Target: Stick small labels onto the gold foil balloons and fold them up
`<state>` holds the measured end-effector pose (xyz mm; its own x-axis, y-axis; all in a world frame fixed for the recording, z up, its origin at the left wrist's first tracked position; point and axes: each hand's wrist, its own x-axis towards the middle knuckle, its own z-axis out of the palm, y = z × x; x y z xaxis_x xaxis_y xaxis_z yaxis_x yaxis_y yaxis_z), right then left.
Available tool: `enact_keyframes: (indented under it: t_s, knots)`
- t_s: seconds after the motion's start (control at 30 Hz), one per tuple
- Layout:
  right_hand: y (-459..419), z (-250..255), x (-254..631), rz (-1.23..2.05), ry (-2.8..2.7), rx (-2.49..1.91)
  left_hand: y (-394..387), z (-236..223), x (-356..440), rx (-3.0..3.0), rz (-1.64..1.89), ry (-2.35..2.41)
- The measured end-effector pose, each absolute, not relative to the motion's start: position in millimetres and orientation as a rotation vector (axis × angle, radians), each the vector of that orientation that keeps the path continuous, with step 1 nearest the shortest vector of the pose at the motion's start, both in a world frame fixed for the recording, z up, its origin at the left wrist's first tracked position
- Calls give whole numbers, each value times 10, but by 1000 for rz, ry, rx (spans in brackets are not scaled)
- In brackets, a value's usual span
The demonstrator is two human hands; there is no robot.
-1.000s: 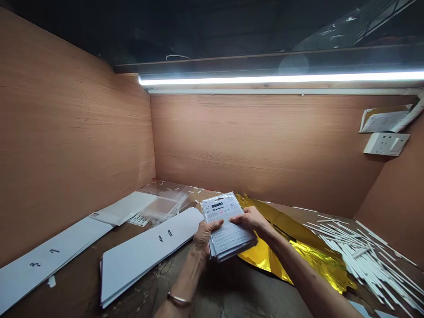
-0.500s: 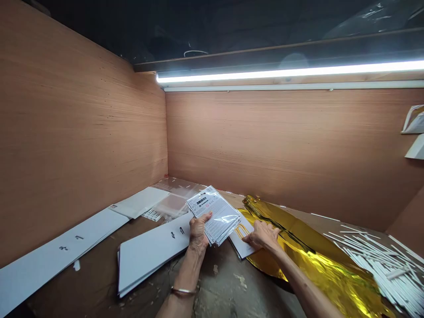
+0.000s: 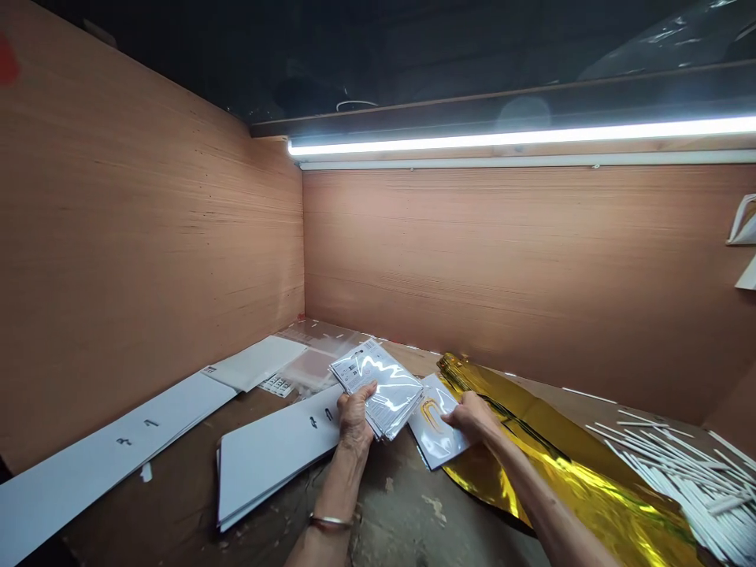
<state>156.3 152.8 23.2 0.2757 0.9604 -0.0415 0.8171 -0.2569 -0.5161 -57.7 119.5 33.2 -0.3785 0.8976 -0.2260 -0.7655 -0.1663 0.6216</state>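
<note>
My left hand [image 3: 353, 415] grips a stack of clear plastic packets with printed cards [image 3: 378, 386], held tilted above the brown table [image 3: 407, 520]. Just to its right, my right hand [image 3: 472, 415] pinches the edge of a single white packet with a gold print [image 3: 435, 429], which lies partly on a crumpled gold foil sheet [image 3: 567, 465]. The two hands are a short gap apart. A metal bangle sits on my left wrist.
Long white boards with black marks [image 3: 272, 457] [image 3: 112, 461] lie at left along the wooden wall. Clear bags and a white sheet [image 3: 298, 366] sit in the far corner. A pile of white sticks [image 3: 691, 472] fills the right. A strip light [image 3: 520, 135] runs overhead.
My right hand has left the stack and taken one packet off it to the right, onto the gold foil. My left hand keeps the stack, now lower. The view has turned left.
</note>
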Motion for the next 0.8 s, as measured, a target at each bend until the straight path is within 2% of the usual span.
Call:
enact_keyframes:
  t_s: [0.23, 0.47, 0.67, 0.8]
  knots:
    - [1396, 748, 1915, 564, -1355, -1715, 1170, 253, -465, 316, 1735, 718]
    - [1124, 608, 1491, 493, -1424, -1564, 934, 341, -136, 617, 1400, 410]
    - [738, 716, 1635, 1082, -1454, -1091, 784, 479, -93, 876, 1289, 389]
    - [376, 577, 1711, 1044, -1311, -1074, 602, 590, -153, 1154, 1105, 353]
